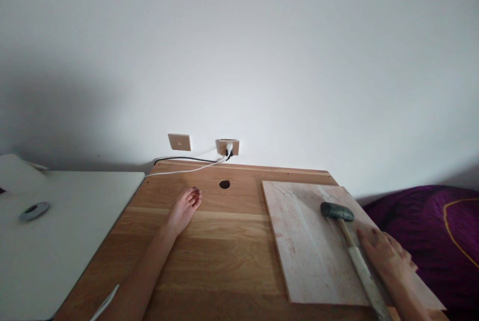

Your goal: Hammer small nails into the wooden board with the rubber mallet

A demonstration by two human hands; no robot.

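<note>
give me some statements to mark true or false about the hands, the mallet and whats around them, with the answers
1. The mallet lies on the pale board. True.
2. The left hand is to the left of the round hole in the table. True.
3. The left hand holds the mallet. False: the left hand holds nothing.
4. The right hand is beside the mallet. True.
5. The wall socket has nothing plugged in. False: a white plug sits in the wall socket.
6. The purple fabric is left of the board. False: the purple fabric is on its right.
</note>
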